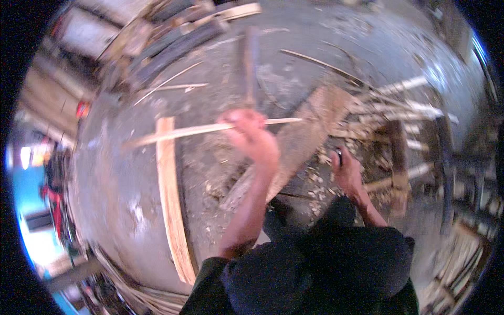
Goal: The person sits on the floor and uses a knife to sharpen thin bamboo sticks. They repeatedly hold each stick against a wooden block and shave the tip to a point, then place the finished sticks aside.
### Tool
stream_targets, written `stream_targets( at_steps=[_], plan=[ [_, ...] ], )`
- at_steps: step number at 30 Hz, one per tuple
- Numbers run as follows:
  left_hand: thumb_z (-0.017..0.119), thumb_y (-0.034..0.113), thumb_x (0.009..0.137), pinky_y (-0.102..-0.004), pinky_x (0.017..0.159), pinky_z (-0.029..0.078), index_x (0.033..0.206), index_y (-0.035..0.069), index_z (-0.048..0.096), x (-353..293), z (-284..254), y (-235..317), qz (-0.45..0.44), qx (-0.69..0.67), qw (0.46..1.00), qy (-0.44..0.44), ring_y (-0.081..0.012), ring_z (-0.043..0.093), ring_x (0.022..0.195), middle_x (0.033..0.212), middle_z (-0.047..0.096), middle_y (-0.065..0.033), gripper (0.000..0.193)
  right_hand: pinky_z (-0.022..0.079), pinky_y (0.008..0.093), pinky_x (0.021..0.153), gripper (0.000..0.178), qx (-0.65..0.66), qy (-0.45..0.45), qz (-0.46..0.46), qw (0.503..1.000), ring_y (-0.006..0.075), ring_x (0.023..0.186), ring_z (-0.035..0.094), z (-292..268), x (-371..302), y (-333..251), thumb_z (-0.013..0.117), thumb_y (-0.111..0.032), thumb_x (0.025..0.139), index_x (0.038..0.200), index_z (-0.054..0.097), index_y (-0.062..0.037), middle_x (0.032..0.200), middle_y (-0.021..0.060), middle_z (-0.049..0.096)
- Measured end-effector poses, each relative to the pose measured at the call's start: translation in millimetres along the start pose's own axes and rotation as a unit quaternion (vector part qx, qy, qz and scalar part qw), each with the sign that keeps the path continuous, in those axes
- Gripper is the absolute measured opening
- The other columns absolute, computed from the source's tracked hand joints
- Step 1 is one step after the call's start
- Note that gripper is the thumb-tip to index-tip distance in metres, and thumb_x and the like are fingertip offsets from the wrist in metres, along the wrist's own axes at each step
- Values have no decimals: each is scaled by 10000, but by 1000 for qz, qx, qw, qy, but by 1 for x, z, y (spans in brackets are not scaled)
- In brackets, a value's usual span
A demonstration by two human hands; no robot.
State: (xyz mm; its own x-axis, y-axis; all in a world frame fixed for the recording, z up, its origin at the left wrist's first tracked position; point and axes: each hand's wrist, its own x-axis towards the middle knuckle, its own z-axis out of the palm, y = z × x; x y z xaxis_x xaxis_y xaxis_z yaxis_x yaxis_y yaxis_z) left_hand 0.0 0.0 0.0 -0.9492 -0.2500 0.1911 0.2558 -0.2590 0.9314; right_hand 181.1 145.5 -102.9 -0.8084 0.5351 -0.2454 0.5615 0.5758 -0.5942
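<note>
My left hand [249, 135] is closed round a long, thin strip of pale wood [194, 129], held nearly level. The strip's left end passes over a flat light plank [170, 205]; its right end reaches over a wide, worn wooden board [299, 139] lying slantwise before my legs. Right of that board my right hand [347, 170] is low, with its fingers curled. A small dark, shiny spot shows at those fingers, but blur hides what they hold, if anything. Wood shavings [315, 191] lie on the floor beside this hand.
Split sticks [404, 110] are piled at the right, by an upright dark wooden piece [398, 152]. A blurred upright post [249, 63] stands beyond my left hand. Timber [184, 44] is heaped at the far left. Long thin strips [131, 281] lie near left.
</note>
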Motion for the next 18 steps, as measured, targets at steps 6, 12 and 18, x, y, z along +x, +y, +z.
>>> stream_targets(
  at_steps=[6, 12, 18],
  plan=[
    [469, 233, 1011, -270, 631, 463, 996, 61, 459, -3, -6, -37, -13, 81, 992, -99, -132, 548, 731, 836, 561, -49, 173, 474, 479, 602, 332, 49, 18, -40, 998, 442, 698, 623, 13, 14, -16, 481, -320, 991, 1030, 571, -3, 768, 250, 631],
    [523, 236, 979, -383, 695, 580, 1003, 64, 476, 53, -64, -104, -267, -129, 955, 25, -229, 659, 787, 825, 583, -69, 180, 480, 464, 611, 384, 44, 15, -45, 998, 419, 697, 637, 17, 24, 6, 483, -317, 991, 1062, 572, 50, 797, 267, 644],
    [542, 243, 956, -287, 464, 422, 1006, 92, 475, 160, -133, -107, -224, -75, 967, 93, -123, 457, 517, 681, 425, -11, 173, 484, 466, 670, 470, 42, 5, -12, 999, 451, 795, 626, 16, 21, -4, 490, -349, 984, 1147, 553, 87, 878, 296, 639]
  ],
)
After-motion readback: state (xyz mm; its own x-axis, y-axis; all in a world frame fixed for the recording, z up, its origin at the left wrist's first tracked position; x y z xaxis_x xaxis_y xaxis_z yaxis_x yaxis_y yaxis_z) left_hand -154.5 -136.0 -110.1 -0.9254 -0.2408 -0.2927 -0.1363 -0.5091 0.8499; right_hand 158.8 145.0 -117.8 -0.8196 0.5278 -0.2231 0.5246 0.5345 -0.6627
